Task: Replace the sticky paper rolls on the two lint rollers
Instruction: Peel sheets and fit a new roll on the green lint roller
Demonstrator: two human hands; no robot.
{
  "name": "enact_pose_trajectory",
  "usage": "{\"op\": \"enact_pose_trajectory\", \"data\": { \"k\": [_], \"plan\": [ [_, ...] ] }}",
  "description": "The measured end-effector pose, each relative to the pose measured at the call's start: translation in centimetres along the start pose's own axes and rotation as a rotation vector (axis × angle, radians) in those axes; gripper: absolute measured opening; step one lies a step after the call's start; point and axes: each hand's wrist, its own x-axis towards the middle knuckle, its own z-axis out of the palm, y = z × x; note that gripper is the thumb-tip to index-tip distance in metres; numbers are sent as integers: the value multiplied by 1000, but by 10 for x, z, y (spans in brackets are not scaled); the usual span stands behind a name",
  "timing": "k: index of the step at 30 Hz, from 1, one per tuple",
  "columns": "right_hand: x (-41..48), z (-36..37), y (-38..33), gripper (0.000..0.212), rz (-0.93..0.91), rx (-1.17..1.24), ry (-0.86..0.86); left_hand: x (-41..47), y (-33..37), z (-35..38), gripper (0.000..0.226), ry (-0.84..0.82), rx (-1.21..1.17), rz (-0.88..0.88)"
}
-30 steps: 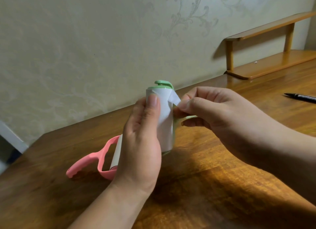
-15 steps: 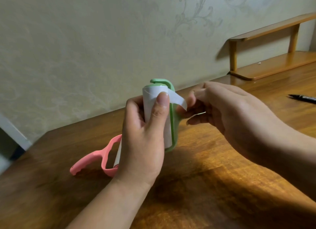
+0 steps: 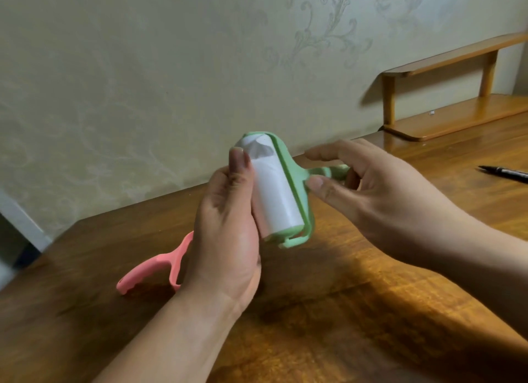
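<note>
1. Above the desk point(image 3: 343, 311), in front of me, I hold the green roller point(image 3: 293, 182) off the wood, its head tilted up and away and its handle point(image 3: 333, 171) pointing right.
2. My left hand point(image 3: 228, 239) is wrapped round the white roll point(image 3: 277, 194), which sits in the green frame. The thumb lies along the paper and the other fingers are curled behind, out of sight.
3. My right hand point(image 3: 380, 199) has the handle loosely between thumb and fingers. The fingers are nearly straight, so the hold is light.
4. A crumpled flap point(image 3: 257, 149) of paper is stuck down at the roll's far end. I judge the step to be freeing or smoothing that sheet, though I cannot tell whether this roll is the fresh one or the spent one.
5. To do it well:
   - I should firm up the right hand on the handle so the frame cannot twist.
   - I should keep the left thumb off the sticky face as much as possible.
   - I should work the flap from its loose corner, not from the middle.
6. The likely snag is paper tearing unevenly or clinging to my fingers.
7. The pink roller point(image 3: 148, 274) lies on the desk just behind my left wrist, partly hidden, so whether it carries a roll is not clear.
8. A pen point(image 3: 505, 172) lies well off to the right, and a small wooden shelf point(image 3: 457, 119) stands against the wall. Neither is in my way.
</note>
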Motion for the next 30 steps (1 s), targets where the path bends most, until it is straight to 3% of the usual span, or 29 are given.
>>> {"op": "enact_pose_trajectory", "data": {
  "k": [3,5,8,11,15,18,21,25,30],
  "plan": [
    [1,1,2,30,12,-52,-62,0,-2,-3,42,-13,10,-59],
    [2,1,4,18,29,-69,-72,3,-4,-7,58,-19,49,-106],
    [2,0,6,18,21,-45,-67,8,-3,-9,88,-96,108,-152],
    [1,-3,6,26,3,-29,-22,9,-3,-10,70,-182,197,-118],
    [6,-8,6,18,-15,-80,78,10,-10,-9,52,-56,145,-61],
    [4,-7,6,46,-32,-142,11,7,-7,-7,33,11,68,-78],
    [0,0,6,67,-51,-158,-79,5,-4,-8,36,32,28,-125],
    [1,6,10,46,-86,-205,-35,-2,-5,-3,47,-68,84,-132],
    [2,7,15,22,-50,-165,37,-8,-8,-1,61,-143,502,51]
  ]
}}
